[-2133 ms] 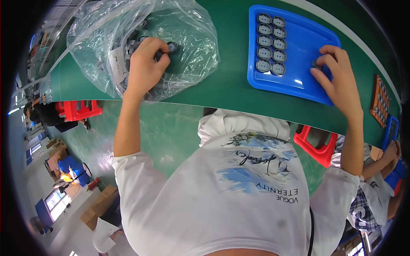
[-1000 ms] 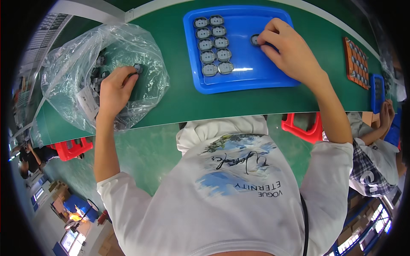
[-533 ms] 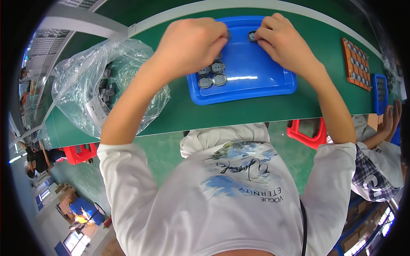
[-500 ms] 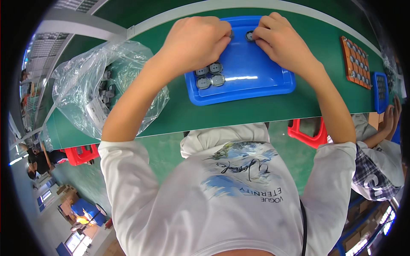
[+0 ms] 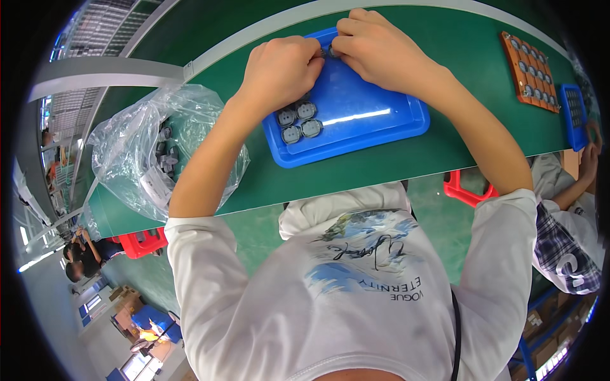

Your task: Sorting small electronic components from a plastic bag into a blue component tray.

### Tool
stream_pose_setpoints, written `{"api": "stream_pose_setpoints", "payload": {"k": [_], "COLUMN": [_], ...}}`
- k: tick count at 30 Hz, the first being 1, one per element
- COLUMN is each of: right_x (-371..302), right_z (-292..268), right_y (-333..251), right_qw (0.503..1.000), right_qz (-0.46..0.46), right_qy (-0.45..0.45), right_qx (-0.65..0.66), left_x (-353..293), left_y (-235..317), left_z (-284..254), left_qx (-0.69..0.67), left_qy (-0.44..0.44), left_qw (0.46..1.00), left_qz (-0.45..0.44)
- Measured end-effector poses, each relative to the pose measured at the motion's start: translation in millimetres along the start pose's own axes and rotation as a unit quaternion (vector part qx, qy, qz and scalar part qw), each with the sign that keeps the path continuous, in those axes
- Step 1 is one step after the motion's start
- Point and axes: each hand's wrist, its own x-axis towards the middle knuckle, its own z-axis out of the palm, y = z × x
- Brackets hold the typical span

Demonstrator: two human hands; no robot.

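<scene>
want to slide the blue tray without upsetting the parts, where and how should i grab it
Likely by the raised rim of the blue tray at its near right corner, coming from the near right side. That rim is bare and clear of the left hand and right hand, and the visible grey parts lie toward the left.

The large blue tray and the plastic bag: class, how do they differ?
The large blue tray is opaque; the plastic bag is see-through. The tray looks smooth and stiff; the bag is crumpled. Gray parts in the tray sit side by side where visible; those in the bag lie jumbled. Both rest on the green table.
</scene>
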Motion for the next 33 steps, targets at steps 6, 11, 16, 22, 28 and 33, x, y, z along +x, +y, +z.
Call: {"api": "stream_pose_setpoints", "payload": {"k": [6, 11, 16, 22, 28, 33], "right_x": [4, 8, 10, 10, 10, 29], "right_z": [-5, -5, -1, 3, 0, -46], "right_y": [-3, -4, -4, -3, 0, -44], "right_qw": [1.0, 1.0, 1.0, 1.0, 0.999, 0.977], "right_qz": [0.004, 0.003, -0.004, -0.011, -0.024, 0.088], "right_qy": [-0.008, -0.017, -0.005, -0.009, -0.025, 0.029], "right_qx": [0.003, -0.005, 0.004, 0.007, -0.006, 0.194], "left_x": [-1, -1, 0, 0, 1, -21], "left_y": [-1, -2, -3, -2, -3, -17], "left_z": [-2, -6, -8, -8, -15, -29], "left_qx": [0.003, 0.003, 0.002, 0.004, -0.063, -0.415], "left_qy": [-0.01, -0.026, -0.046, -0.041, 0.015, 0.129], "left_qw": [1.0, 0.999, 0.998, 0.999, 0.997, 0.883], "left_qz": [-0.008, -0.021, -0.037, -0.03, -0.036, -0.175]}}
